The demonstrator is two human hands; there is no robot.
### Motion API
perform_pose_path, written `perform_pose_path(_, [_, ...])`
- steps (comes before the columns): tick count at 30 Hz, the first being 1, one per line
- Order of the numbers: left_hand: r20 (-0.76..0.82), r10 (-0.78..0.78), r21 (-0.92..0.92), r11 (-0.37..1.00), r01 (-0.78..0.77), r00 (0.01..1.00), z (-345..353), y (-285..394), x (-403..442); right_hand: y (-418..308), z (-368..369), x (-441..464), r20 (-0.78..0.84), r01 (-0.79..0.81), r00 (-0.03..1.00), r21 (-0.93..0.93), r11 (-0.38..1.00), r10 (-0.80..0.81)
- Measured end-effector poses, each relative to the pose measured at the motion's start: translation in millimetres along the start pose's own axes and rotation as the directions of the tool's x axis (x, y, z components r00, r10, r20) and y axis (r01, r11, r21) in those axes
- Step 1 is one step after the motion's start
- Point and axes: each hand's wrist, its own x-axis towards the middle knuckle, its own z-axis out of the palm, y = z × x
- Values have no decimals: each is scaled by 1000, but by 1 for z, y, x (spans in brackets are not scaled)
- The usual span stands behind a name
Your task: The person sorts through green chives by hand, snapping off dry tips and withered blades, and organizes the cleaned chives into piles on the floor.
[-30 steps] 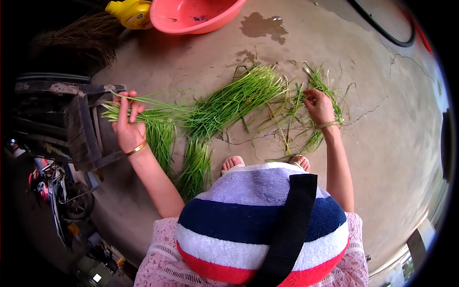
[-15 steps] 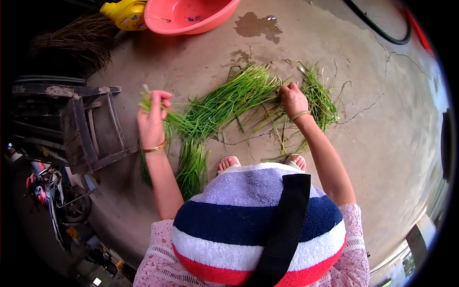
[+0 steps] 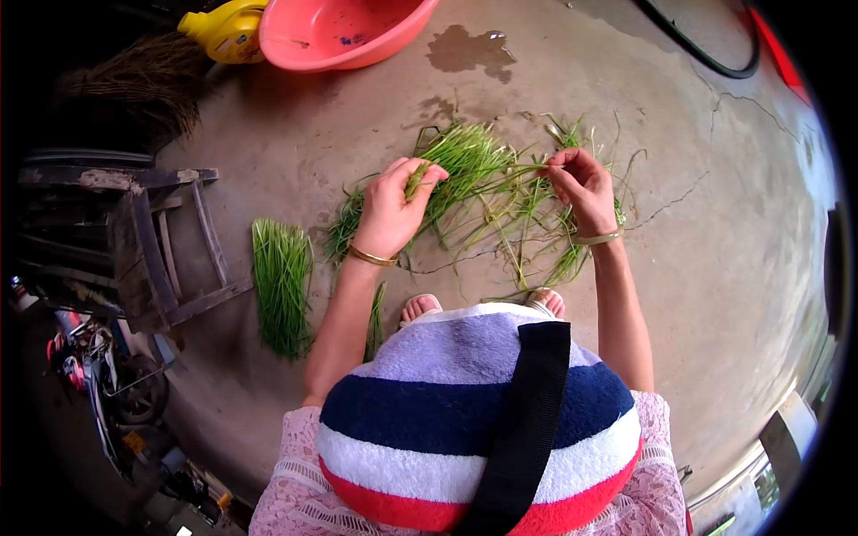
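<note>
My left hand (image 3: 395,202) is closed around a small bunch of thin green stalks that look like chives (image 3: 416,180). Its fingers are over the left part of a loose pile of the same chives (image 3: 469,154) on the floor. To the right, my right hand (image 3: 585,186) pinches the pale end of a chive (image 3: 534,168) between thumb and fingers. Wilted strands (image 3: 500,223) lie scattered between the hands, and more trimmings (image 3: 572,259) lie below the right hand. A neat bundle of chives (image 3: 282,290) rests on the floor left of my left forearm.
A wooden stool (image 3: 174,241) lies or stands at the left, with a twig broom (image 3: 147,94) behind it. A pink basin (image 3: 340,36) and a yellow jug (image 3: 228,31) are at the top. A dark hose (image 3: 706,54) curves at the upper right. My feet (image 3: 420,308) are close below the chives.
My left hand has moved right, from beside the pile to over it, with chives in it. My right hand has shifted slightly right and turned, now pinching a stalk. The left bundle shows fully.
</note>
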Motion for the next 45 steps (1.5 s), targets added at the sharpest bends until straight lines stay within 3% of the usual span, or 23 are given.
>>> perform_pose_path(1, [-62, 107, 47, 993, -105, 992, 4, 4, 2, -7, 2, -1, -1, 1, 1000, 0, 1000, -1])
perform_pose_path(7, [-38, 147, 28, 989, -146, 988, 20, 31, 15, -24, 32, -1, 153, 96, 985, -85, 992, -82])
perform_pose_path(10, [-39, 270, 40, 962, -269, 962, 26, 27, 17, -24, 44, 1, 186, 91, 979, -62, 994, -78])
perform_pose_path(15, [-57, 248, 80, 967, -243, 967, 24, 25, 15, -21, 58, -1, 203, 75, 977, -21, 997, -69])
perform_pose_path(20, [-50, 221, 114, 970, -214, 974, 20, 16, 12, -6, 59, 2, 226, 129, 972, -249, 960, -72])
perform_pose_path(22, [-52, 215, 133, 969, -206, 975, 17, 11, 11, -8, 59, 1, 145, 189, 976, -196, 962, -162])
perform_pose_path(25, [-67, 173, 99, 981, -166, 983, 12, 6, 10, -14, 52, 2, 46, 176, 984, -198, 964, -170])
perform_pose_path(27, [-80, 195, 123, 975, -184, 978, 8, 1, 10, -15, 45, 3, -7, 136, 990, -87, 987, -137])
perform_pose_path(29, [-109, 79, 68, 995, -72, 991, 5, -3, 10, -19, 47, 3, -11, 165, 986, 20, 986, -165])
perform_pose_path(32, [-99, 70, 68, 996, -64, 993, 3, 1, 10, -14, 59, 2, 70, 57, 996, -19, 998, -55])
perform_pose_path(34, [-85, 61, 63, 996, -56, 995, 4, 1, 10, -5, 77, 4, 135, 119, 986, -133, 984, -101])
perform_pose_path(37, [-63, 122, -17, 992, -124, 990, 8, -5, 9, 12, 95, 9, 185, 115, 980, -213, 970, -76])
perform_pose_path(39, [-43, 31, -122, 992, -36, 999, 3, -8, 6, 16, 96, 10, 166, 119, 983, -209, 971, -85])
perform_pose_path(40, [-43, 31, -121, 992, -36, 999, -1, -7, 4, 12, 95, 7, 176, 137, 981, -318, 938, -83])
perform_pose_path(42, [-1, -112, -342, 934, 105, 994, -10, -3, 1, 11, 90, 4, 187, 154, 979, -423, 893, -81])
perform_pose_path(45, [16, -138, -480, 868, 129, 990, -18, -5, 1, 19, 82, 0, 212, 112, 977, -481, 869, -9])
